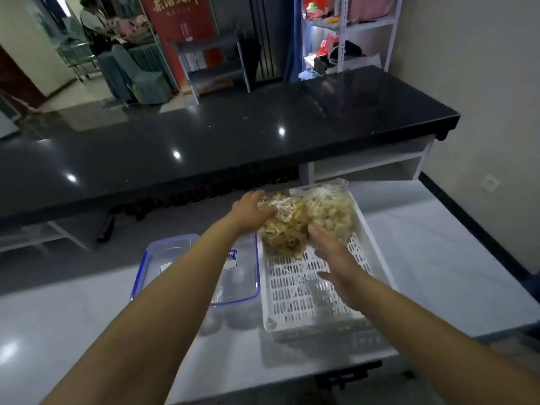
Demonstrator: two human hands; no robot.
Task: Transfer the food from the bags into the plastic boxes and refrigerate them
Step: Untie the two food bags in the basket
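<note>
Two clear bags of food lie at the far end of a white slotted basket [306, 290]: a bag of brown strips [285, 226] on the left and a bag of pale round pieces [331, 210] on the right. My left hand [251, 213] touches the left side of the brown-strip bag with its fingers spread along it. My right hand [333, 252] reaches in with straight fingers, its tips at the bag's right lower side. Left of the basket stand clear plastic boxes with blue-trimmed lids [175, 255], partly hidden under my left forearm.
The basket and boxes sit on a pale table [438, 273]. A long black counter [233, 135] runs across beyond it. Shelving racks stand at the back, and a person sits far off at the upper left.
</note>
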